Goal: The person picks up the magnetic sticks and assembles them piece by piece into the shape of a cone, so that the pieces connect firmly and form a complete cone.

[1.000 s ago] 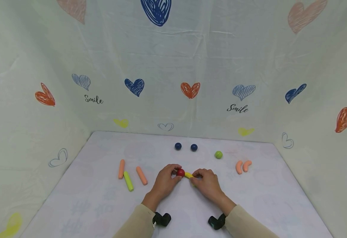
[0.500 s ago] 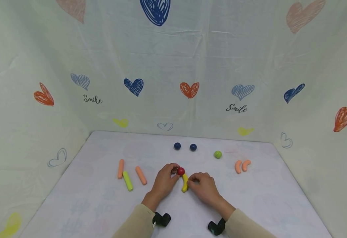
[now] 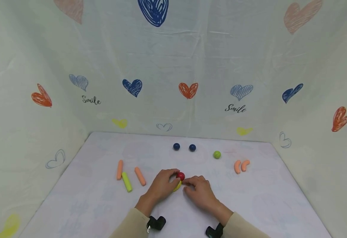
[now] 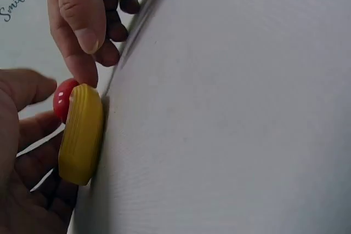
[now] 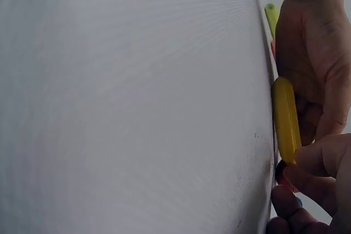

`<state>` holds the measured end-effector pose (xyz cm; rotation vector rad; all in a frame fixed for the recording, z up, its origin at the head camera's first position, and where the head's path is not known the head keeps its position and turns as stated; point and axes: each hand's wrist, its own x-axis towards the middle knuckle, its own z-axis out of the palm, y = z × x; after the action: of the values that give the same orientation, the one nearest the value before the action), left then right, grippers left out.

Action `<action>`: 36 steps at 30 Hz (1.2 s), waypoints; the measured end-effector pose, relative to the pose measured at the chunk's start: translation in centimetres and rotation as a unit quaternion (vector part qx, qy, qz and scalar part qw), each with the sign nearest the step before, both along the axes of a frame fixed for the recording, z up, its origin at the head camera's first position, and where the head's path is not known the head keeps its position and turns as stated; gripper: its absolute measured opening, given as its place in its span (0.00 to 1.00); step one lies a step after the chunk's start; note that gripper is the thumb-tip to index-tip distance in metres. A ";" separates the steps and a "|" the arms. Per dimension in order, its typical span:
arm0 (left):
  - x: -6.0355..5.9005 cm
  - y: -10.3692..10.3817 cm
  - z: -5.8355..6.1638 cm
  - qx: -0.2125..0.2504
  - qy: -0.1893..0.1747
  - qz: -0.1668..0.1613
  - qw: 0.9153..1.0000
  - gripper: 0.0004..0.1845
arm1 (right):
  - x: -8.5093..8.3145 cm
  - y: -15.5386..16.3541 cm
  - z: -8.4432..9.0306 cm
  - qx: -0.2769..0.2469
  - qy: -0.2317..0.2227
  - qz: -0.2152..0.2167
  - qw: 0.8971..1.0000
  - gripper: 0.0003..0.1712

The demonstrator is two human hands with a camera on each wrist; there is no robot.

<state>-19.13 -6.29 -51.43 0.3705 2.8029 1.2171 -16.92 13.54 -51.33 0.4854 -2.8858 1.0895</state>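
A shiny red ball (image 3: 180, 176) sits on the white table between both hands. My left hand (image 3: 161, 185) holds it between thumb and fingers. Against its near side lies a small yellow toy banana (image 4: 82, 138), partly covered by the left thumb in the head view. My right hand (image 3: 200, 193) reaches in from the right, with the index fingertip right at the ball and the banana's end. Its thumb stands apart from the index finger. In the right wrist view the banana (image 5: 285, 119) lies lengthwise along the table, and most of the ball is hidden behind fingers.
Left of the hands lie two peach-coloured sticks (image 3: 140, 176) and a lime green stick (image 3: 127, 182). Farther back are two dark blue balls (image 3: 192, 147) and a green ball (image 3: 217, 154). Two curved peach pieces (image 3: 245, 165) lie at the right, before a heart-printed curtain.
The right hand has let go of the banana, which has swung from the ball's right to its near side, under the left thumb. Hands and ball have shifted slightly toward me.
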 end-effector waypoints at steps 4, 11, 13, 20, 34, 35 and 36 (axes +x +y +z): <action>0.5 0.0 -0.1 -0.021 0.007 -0.002 1.000 0.32 | 0.1 0.0 0.1 -0.001 0.008 0.003 1.000 0.11; 0.7 -0.2 0.0 -0.038 0.011 0.005 0.999 0.22 | 0.0 0.6 0.1 -0.002 -0.015 0.007 1.000 0.11; 0.7 -0.3 0.0 -0.037 0.009 -0.002 0.999 0.18 | -0.1 1.0 0.0 -0.005 -0.026 0.007 1.000 0.11; 0.5 -1.0 -0.4 -0.022 0.002 -0.013 1.000 0.09 | -0.3 2.0 0.2 -0.021 -0.036 -0.004 0.999 0.10; 0.3 -1.2 -0.8 -0.008 -0.002 -0.009 1.000 0.09 | -0.6 3.7 0.4 -0.051 -0.056 -0.054 0.996 0.08; 0.3 -1.2 -0.8 -0.008 0.000 -0.009 1.000 0.09 | -0.6 3.9 0.5 -0.053 -0.057 -0.059 0.995 0.08; 0.4 -1.2 -0.8 -0.010 0.002 -0.008 1.000 0.09 | -0.6 4.2 0.6 -0.057 -0.059 -0.065 0.995 0.08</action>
<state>-18.75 -7.47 -52.28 0.3941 2.8080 1.1846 -17.52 17.69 -50.73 0.2334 -2.8830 1.2937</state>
